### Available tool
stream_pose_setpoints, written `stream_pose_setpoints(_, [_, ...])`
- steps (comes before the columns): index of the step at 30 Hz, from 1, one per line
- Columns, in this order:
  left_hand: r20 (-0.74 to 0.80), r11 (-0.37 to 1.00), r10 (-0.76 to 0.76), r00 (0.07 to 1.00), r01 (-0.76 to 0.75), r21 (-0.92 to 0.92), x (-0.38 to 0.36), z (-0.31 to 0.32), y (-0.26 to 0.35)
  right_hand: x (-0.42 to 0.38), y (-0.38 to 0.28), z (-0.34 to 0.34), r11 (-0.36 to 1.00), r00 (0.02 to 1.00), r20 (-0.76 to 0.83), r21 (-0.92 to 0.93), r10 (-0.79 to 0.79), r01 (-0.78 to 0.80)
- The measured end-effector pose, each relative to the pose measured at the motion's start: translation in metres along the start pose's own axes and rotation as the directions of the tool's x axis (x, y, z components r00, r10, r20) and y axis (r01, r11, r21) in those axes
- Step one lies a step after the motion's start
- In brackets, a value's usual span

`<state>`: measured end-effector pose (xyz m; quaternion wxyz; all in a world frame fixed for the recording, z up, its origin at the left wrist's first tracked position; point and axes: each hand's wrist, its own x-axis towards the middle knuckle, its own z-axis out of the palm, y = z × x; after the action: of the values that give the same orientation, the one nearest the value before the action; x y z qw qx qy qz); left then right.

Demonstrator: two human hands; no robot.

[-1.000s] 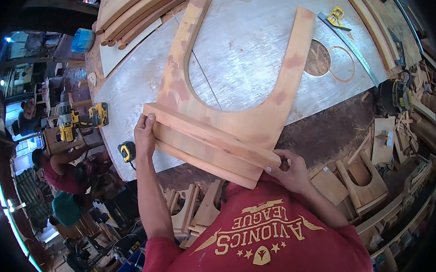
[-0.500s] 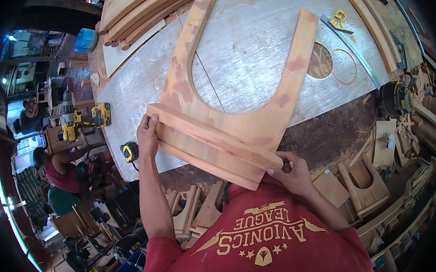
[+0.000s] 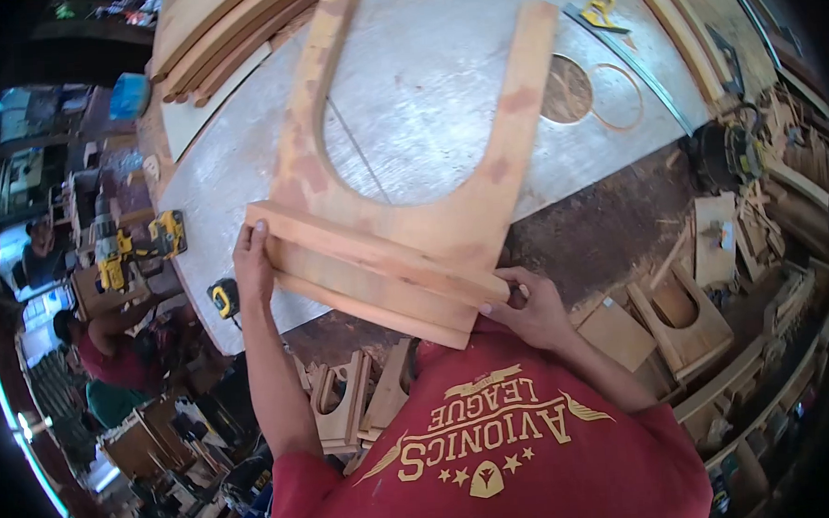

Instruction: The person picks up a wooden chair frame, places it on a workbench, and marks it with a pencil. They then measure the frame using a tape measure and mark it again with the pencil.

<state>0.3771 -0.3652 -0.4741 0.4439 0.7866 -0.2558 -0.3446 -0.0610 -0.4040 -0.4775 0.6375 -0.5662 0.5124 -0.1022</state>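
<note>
A U-shaped wooden panel (image 3: 393,204) with reddish patches lies on the worktable, its two arms pointing away from me. A straight wooden bar (image 3: 377,252) rests across the panel's wide base, roughly parallel to its near edge. My left hand (image 3: 254,258) grips the bar's left end, thumb on top and the other fingers largely hidden. At the opposite end my right hand (image 3: 533,311) is closed around the bar, with the thumb near its face and the fingers curled. The underside of the bar is hidden.
A silver-topped worktable (image 3: 404,63) holds stacked curved wood (image 3: 225,44), a yellow-handled combination square (image 3: 634,60) and a tape measure (image 3: 223,298). Cordless drills (image 3: 114,251) lie left. A black-and-yellow tool (image 3: 723,154) sits right. Wooden pieces (image 3: 680,325) lie below. Another person (image 3: 110,350) sits at left.
The whole view has shifted, so the table, panel and bar appear farther left and slightly higher. Both hands keep their hold on the bar's ends, and the bar stays across the panel.
</note>
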Motion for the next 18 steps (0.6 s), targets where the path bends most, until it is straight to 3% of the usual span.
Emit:
stream_pose_setpoints(3, [0.021, 0.998, -0.01, 1.0, 0.012, -0.067, 0.004, 0.0, -0.007, -0.001, -0.004, -0.001, 1.0, 1.0, 0.009, 0.014, 0.015, -0.015])
stream_pose_setpoints(6, [0.024, 0.999, -0.004, 1.0, 0.006, -0.051, 0.001, -0.001, 0.002, 0.001, 0.013, 0.006, 0.985, 0.999, -0.01, 0.167, -0.048, 0.049])
stream_pose_setpoints(8, [0.02, 0.999, 0.019, 1.0, -0.019, -0.034, 0.001, -0.002, 0.005, 0.001, 0.015, 0.007, 0.989, 0.999, -0.012, 0.141, -0.044, 0.045])
stream_pose_setpoints(11, [-0.04, 0.979, 0.12, 0.992, -0.112, 0.171, -0.002, 0.001, 0.018, 0.002, 0.016, 0.007, 0.991, 0.999, -0.016, 0.122, -0.048, 0.05])
stream_pose_setpoints(18, [0.082, 0.989, -0.03, 0.996, 0.018, 0.147, 0.002, -0.007, 0.029, 0.003, 0.012, 0.002, 0.995, 0.995, 0.015, 0.011, -0.094, 0.094])
